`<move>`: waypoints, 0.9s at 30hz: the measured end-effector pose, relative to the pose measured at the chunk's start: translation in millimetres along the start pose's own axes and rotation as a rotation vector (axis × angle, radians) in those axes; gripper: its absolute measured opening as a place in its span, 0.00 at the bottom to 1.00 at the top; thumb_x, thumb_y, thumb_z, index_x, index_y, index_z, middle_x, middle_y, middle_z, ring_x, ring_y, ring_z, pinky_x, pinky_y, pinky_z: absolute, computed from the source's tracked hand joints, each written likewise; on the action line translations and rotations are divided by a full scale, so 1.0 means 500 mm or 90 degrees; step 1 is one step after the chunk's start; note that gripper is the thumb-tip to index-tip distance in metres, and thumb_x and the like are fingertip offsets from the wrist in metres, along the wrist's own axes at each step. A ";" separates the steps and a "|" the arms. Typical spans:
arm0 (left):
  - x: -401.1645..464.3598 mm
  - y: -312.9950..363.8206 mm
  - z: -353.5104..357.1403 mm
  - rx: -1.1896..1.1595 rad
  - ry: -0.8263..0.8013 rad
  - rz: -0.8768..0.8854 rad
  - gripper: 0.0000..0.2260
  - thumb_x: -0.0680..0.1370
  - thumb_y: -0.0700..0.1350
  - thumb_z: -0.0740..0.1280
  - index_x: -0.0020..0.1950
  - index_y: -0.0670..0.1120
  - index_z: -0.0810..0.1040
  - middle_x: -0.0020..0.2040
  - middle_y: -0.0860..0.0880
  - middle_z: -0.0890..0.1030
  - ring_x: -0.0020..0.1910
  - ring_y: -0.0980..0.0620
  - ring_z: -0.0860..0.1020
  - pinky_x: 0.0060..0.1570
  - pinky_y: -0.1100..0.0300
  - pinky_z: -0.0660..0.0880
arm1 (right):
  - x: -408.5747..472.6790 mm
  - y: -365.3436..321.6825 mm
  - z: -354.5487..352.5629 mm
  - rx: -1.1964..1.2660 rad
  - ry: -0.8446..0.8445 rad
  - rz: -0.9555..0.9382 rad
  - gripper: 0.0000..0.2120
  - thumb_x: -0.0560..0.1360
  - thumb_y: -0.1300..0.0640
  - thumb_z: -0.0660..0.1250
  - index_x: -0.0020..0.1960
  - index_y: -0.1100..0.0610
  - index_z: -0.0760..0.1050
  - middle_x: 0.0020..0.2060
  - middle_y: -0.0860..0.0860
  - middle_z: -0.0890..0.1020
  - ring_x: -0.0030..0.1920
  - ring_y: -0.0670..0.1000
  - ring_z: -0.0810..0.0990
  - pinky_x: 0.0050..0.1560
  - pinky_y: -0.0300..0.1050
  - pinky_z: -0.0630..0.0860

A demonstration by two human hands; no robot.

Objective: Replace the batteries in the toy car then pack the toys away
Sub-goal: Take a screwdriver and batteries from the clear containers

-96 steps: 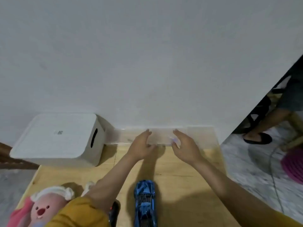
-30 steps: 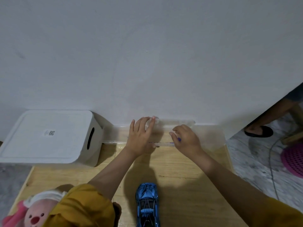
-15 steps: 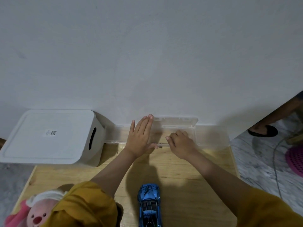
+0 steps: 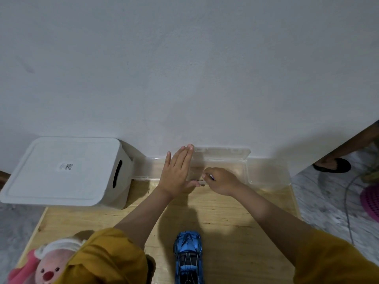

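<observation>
A clear plastic case lies against the wall at the far side of the wooden table, its lid raised. My left hand rests flat with fingers stretched out over the case's left part. My right hand is curled at the case's front edge, pinching a small thing with a purple tip. The blue toy car stands near the front edge, between my forearms. A pink plush toy lies at the front left, partly hidden by my yellow sleeve.
A white lidded storage box with a slot handle sits at the back left, beside the clear case. Another person's foot in a black sandal stands on the floor at right. A cable and a pink basket lie there too.
The clear case's lid has come up against the wall. My left hand flattened with fingers extended. My right hand curled tighter at the case's front edge.
</observation>
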State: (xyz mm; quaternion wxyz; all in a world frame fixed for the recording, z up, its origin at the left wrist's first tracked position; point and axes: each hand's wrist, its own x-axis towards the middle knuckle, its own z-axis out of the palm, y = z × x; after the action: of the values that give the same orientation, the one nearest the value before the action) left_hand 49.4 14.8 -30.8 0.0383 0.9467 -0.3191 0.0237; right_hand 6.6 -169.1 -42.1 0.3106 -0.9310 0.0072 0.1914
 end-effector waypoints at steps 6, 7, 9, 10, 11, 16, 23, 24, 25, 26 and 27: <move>0.001 -0.001 0.000 -0.006 -0.001 -0.005 0.53 0.61 0.75 0.58 0.74 0.40 0.56 0.72 0.44 0.68 0.72 0.48 0.61 0.66 0.41 0.65 | 0.019 -0.005 -0.004 0.024 -0.076 0.020 0.15 0.77 0.52 0.54 0.52 0.52 0.79 0.52 0.49 0.81 0.51 0.52 0.78 0.54 0.51 0.75; 0.001 -0.001 0.000 -0.007 -0.002 -0.007 0.53 0.61 0.75 0.58 0.75 0.40 0.55 0.72 0.44 0.69 0.72 0.48 0.62 0.66 0.41 0.65 | 0.020 -0.005 -0.003 0.029 -0.076 0.025 0.14 0.77 0.53 0.54 0.52 0.52 0.79 0.53 0.49 0.80 0.51 0.52 0.77 0.55 0.50 0.74; 0.001 -0.002 0.001 -0.012 -0.001 -0.009 0.54 0.60 0.75 0.58 0.75 0.41 0.53 0.72 0.44 0.69 0.71 0.48 0.62 0.65 0.41 0.67 | 0.020 -0.008 -0.001 0.032 -0.064 0.030 0.13 0.78 0.53 0.55 0.52 0.52 0.78 0.54 0.52 0.76 0.53 0.53 0.75 0.57 0.50 0.72; 0.001 -0.002 0.002 -0.015 0.003 -0.009 0.54 0.60 0.75 0.58 0.75 0.41 0.52 0.72 0.44 0.68 0.71 0.48 0.62 0.65 0.42 0.67 | 0.020 -0.009 0.001 0.033 -0.059 0.031 0.13 0.78 0.53 0.55 0.52 0.52 0.78 0.54 0.52 0.75 0.54 0.53 0.74 0.57 0.49 0.71; 0.001 -0.002 0.003 -0.016 0.009 -0.008 0.54 0.60 0.75 0.58 0.75 0.41 0.52 0.72 0.44 0.67 0.71 0.48 0.63 0.64 0.42 0.67 | 0.019 -0.011 0.001 0.039 -0.052 0.028 0.12 0.77 0.54 0.56 0.51 0.53 0.77 0.54 0.53 0.75 0.54 0.54 0.74 0.57 0.49 0.71; 0.002 0.003 0.001 -0.025 0.035 0.000 0.56 0.56 0.73 0.69 0.73 0.40 0.58 0.70 0.43 0.71 0.70 0.48 0.63 0.63 0.40 0.68 | 0.013 -0.019 -0.009 0.125 -0.050 0.034 0.07 0.74 0.54 0.61 0.48 0.52 0.77 0.50 0.51 0.79 0.51 0.53 0.76 0.55 0.50 0.74; 0.002 0.000 -0.001 -0.018 0.004 -0.009 0.52 0.61 0.75 0.58 0.73 0.40 0.58 0.70 0.44 0.71 0.71 0.48 0.63 0.63 0.41 0.68 | 0.013 -0.027 -0.009 0.160 -0.086 0.031 0.10 0.75 0.57 0.59 0.52 0.52 0.78 0.48 0.49 0.77 0.47 0.50 0.74 0.47 0.44 0.69; 0.002 0.000 0.000 -0.017 0.004 -0.007 0.52 0.60 0.74 0.59 0.73 0.40 0.58 0.71 0.43 0.70 0.71 0.48 0.63 0.63 0.41 0.68 | 0.014 -0.028 -0.009 0.167 -0.089 0.034 0.09 0.75 0.56 0.60 0.51 0.53 0.78 0.49 0.49 0.78 0.48 0.50 0.75 0.48 0.45 0.70; 0.002 0.000 0.000 -0.017 0.005 -0.006 0.52 0.61 0.74 0.59 0.73 0.40 0.58 0.71 0.43 0.70 0.71 0.48 0.62 0.63 0.41 0.68 | 0.015 -0.029 -0.009 0.180 -0.088 0.038 0.09 0.75 0.55 0.61 0.51 0.54 0.78 0.50 0.49 0.78 0.50 0.50 0.75 0.50 0.45 0.70; 0.002 0.000 0.001 -0.018 0.006 -0.005 0.52 0.61 0.74 0.59 0.73 0.40 0.58 0.71 0.43 0.70 0.71 0.48 0.62 0.63 0.41 0.68 | 0.016 -0.030 -0.009 0.197 -0.082 0.041 0.08 0.75 0.54 0.62 0.50 0.54 0.79 0.49 0.49 0.79 0.51 0.50 0.76 0.50 0.45 0.70; 0.001 0.000 0.001 -0.020 0.007 -0.005 0.52 0.61 0.74 0.59 0.74 0.40 0.58 0.71 0.43 0.70 0.71 0.48 0.62 0.64 0.41 0.68 | 0.017 -0.030 -0.008 0.212 -0.073 0.041 0.07 0.75 0.53 0.63 0.48 0.54 0.79 0.48 0.48 0.79 0.51 0.49 0.76 0.49 0.43 0.70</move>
State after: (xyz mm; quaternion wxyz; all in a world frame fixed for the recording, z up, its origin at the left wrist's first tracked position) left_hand 50.0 14.5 -31.2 0.0547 0.9471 -0.3153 0.0237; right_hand 17.9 -158.4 -33.3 0.4541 -0.8536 0.0510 0.2502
